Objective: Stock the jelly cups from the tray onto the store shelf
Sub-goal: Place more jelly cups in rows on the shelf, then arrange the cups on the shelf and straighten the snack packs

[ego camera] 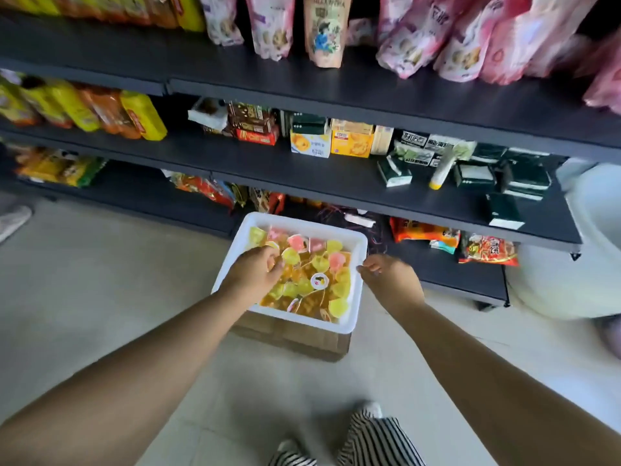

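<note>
Left hand (255, 269) curled down among the jelly cups (311, 274), right hand (391, 275) loosely curled, empty, at the tray (353, 326) rim — light, slick, best pinched by rims.

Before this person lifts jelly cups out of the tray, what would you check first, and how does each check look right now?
1. Tray sits steadily on the cardboard box: ok.
2. Jelly cups left to take: ok, plenty.
3. Left hand has cups gripped: cannot tell; fingers curl down among them.
4. Right hand is free: cannot tell; it is at the tray's right rim, fingers curled.
5. Bare room on the middle shelf: ok.
</note>
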Motion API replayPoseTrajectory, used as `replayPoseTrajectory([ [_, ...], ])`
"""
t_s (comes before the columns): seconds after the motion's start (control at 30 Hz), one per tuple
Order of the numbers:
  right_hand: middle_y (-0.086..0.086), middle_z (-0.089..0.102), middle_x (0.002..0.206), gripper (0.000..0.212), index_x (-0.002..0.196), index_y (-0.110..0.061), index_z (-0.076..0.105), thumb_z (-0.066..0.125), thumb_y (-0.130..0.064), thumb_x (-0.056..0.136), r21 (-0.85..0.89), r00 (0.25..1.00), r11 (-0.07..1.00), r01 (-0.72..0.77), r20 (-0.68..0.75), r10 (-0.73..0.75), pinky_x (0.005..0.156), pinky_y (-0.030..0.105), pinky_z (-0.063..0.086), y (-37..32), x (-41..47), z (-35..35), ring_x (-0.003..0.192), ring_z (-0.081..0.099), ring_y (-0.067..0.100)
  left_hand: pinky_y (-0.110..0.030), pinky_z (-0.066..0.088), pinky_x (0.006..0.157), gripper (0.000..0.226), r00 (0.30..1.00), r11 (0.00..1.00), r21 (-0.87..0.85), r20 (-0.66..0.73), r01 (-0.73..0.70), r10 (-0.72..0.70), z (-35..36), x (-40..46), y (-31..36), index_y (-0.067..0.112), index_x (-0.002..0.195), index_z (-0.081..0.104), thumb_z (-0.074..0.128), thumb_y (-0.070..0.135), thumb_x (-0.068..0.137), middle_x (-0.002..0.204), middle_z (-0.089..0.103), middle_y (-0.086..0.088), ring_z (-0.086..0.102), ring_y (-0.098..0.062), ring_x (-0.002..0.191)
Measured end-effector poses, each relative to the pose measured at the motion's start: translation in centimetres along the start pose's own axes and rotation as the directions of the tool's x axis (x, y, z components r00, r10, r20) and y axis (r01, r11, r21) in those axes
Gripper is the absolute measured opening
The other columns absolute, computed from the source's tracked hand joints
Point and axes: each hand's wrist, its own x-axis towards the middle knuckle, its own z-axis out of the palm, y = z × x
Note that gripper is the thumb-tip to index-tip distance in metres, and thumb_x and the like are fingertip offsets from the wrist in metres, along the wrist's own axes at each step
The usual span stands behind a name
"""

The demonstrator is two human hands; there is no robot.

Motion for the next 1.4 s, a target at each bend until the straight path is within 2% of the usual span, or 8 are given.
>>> replayPoseTrajectory([
  [0.27, 0.002, 0.067, 0.112, 0.028, 0.107, -0.013, 0.065, 0.052, -0.033, 0.092, 0.089, 0.963, 0.967, -0.240, 0.148, 0.225, 0.069, 0.021, 0.037, 0.9, 6.4, 9.1, 0.100, 0.061, 0.023, -0.027, 0.041, 0.086, 0.034, 0.972, 0.978, -0.052, 0.135, 0.201, -0.192, 3.3, 5.0, -7.0, 0.007, 0.120, 0.057, 0.051, 0.026, 0.093, 0.117, 0.063, -0.010, 0.056, -0.025, 0.111],
  [0.6, 0.015, 0.064, 0.101, 0.040, 0.104, -0.004, 0.066, 0.045, -0.036, 0.094, 0.106, 0.774, 0.794, -0.598, 0.334, 0.538, 0.070, 0.028, 0.035, 3.7, 18.8, 21.0, 0.098, 0.057, 0.031, -0.023, 0.039, 0.078, 0.036, 0.846, 0.877, -0.116, 0.349, 0.467, -0.404, 12.7, 16.1, -14.1, 0.009, 0.114, 0.061, 0.047, 0.036, 0.094, 0.115, 0.065, -0.007, 0.058, -0.024, 0.109],
  [0.7, 0.007, 0.060, 0.076, 0.032, 0.081, -0.006, 0.061, 0.052, -0.034, 0.092, 0.365, 0.615, 0.496, -0.788, 0.425, 0.664, 0.067, 0.030, 0.044, 5.3, 22.0, 25.3, 0.069, 0.055, 0.021, -0.028, 0.036, 0.064, 0.035, 0.823, 0.823, -0.215, 0.376, 0.525, -0.426, 17.1, 19.8, -15.9, 0.006, 0.088, 0.061, 0.045, 0.037, 0.095, 0.079, 0.061, -0.015, 0.059, -0.030, 0.084],
  [0.83, 0.012, 0.056, 0.085, 0.040, 0.116, -0.001, 0.051, 0.056, -0.032, 0.091, 0.609, 0.406, -0.121, -0.784, 0.650, 0.642, 0.062, 0.025, 0.054, 6.8, 25.9, 29.5, 0.066, 0.053, 0.018, -0.026, 0.045, 0.072, 0.047, 0.700, 0.590, -0.382, 0.457, 0.712, -0.549, 22.9, 24.7, -17.5, 0.000, 0.119, 0.056, 0.048, 0.039, 0.093, 0.120, 0.060, -0.019, 0.059, -0.032, 0.107],
  [0.9, 0.012, 0.057, 0.091, 0.046, 0.125, -0.003, 0.047, 0.054, -0.034, 0.092, 0.631, 0.390, -0.312, -0.710, 0.721, 0.573, 0.054, 0.022, 0.054, 6.7, 27.2, 30.4, 0.068, 0.055, 0.018, -0.031, 0.048, 0.082, 0.050, 0.656, 0.494, -0.432, 0.495, 0.755, -0.570, 24.9, 26.6, -17.8, 0.000, 0.124, 0.052, 0.049, 0.039, 0.093, 0.120, 0.059, -0.015, 0.058, -0.022, 0.092],
  [1.07, 0.009, 0.051, 0.086, 0.019, 0.100, -0.004, 0.052, 0.055, -0.021, 0.093, 0.674, 0.336, -0.474, -0.566, 0.714, 0.614, 0.062, 0.023, 0.053, 7.2, 29.6, 31.7, 0.075, 0.060, 0.017, -0.035, 0.054, 0.087, 0.052, 0.639, 0.419, -0.496, 0.456, 0.761, -0.620, 27.5, 29.9, -17.7, 0.003, 0.116, 0.053, 0.057, 0.045, 0.087, 0.084, 0.059, -0.003, 0.057, -0.013, 0.072],
  [1.17, 0.018, 0.050, 0.079, 0.036, 0.077, -0.001, 0.044, 0.058, -0.031, 0.091, 0.638, 0.260, -0.589, -0.495, 0.756, 0.600, 0.066, 0.030, 0.050, 7.3, 30.0, 32.2, 0.068, 0.051, 0.025, -0.038, 0.052, 0.091, 0.062, 0.663, 0.541, -0.383, 0.420, 0.749, -0.620, 28.2, 30.6, -17.8, 0.000, 0.122, 0.047, 0.061, 0.046, 0.084, 0.104, 0.063, -0.012, 0.064, -0.024, 0.095],
  [1.4, 0.019, 0.056, 0.078, 0.042, 0.110, 0.004, 0.050, 0.060, -0.030, 0.089, 0.627, 0.330, -0.590, -0.509, 0.775, 0.539, 0.059, 0.027, 0.055, 7.7, 29.0, 32.6, 0.067, 0.057, 0.024, -0.026, 0.042, 0.076, 0.077, 0.694, 0.723, -0.090, 0.383, 0.685, -0.610, 28.8, 31.1, -16.3, 0.002, 0.136, 0.034, 0.054, 0.055, 0.084, 0.134, 0.050, -0.011, 0.053, -0.026, 0.117],
])
